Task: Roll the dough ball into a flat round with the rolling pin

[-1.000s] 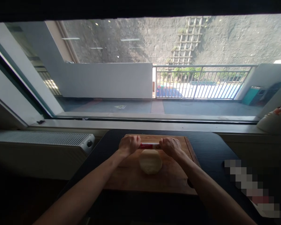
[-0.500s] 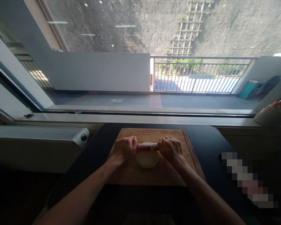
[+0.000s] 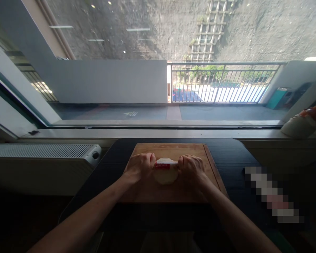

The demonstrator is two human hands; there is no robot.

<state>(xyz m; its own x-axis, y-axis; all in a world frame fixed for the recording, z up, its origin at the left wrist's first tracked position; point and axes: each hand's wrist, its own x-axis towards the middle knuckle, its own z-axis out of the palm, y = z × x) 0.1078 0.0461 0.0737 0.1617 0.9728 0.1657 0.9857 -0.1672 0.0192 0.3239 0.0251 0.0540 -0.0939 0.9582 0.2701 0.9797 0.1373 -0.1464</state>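
Observation:
A short rolling pin (image 3: 165, 164) with a red and white label lies across a flat round of dough (image 3: 165, 177). Around its left end my left hand (image 3: 142, 164) is closed, and my right hand (image 3: 192, 166) grips the other end. The dough shows both in front of the pin and a little behind it. Under dough and hands is a wooden cutting board (image 3: 144, 195). The fingertips are hidden beneath the fists.
The board rests on a black table (image 3: 226, 154) below a window sill (image 3: 158, 133). A white radiator (image 3: 42, 151) stands at the left. On the table's right side lies a pixelated object (image 3: 273, 196). A white rounded thing (image 3: 298, 125) sits on the sill's right end.
The pin has rolled relative to the dough, which now shows more behind it; the label's red part faces up more. Both hands keep their grip. The view has shifted slightly.

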